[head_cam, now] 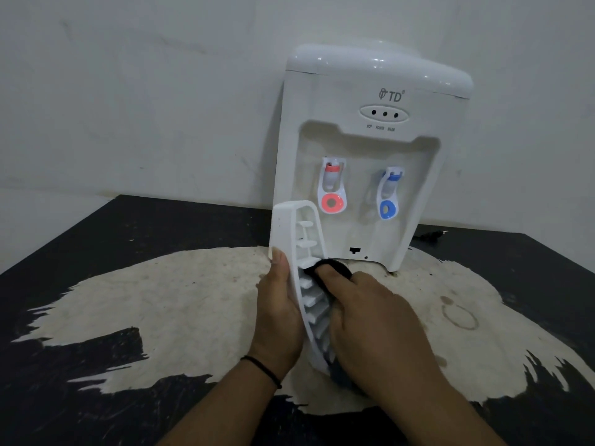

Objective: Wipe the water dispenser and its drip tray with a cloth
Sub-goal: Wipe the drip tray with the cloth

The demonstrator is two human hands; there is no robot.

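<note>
The right hand (370, 317) has its fingers curled round a dark cloth (331, 267), pressing it into the ribs of a white drip tray (291, 226). Opposite them, the left hand (277, 300) grips the tray's outer edge, thumb on top, holding it tilted on end. Just beyond the fingertips stands the white water dispenser (370, 149) on a worn black table (161, 226), its tray slot empty. Judging by this, tray wiping is under way; whether the body is wiped cannot be told.
</note>
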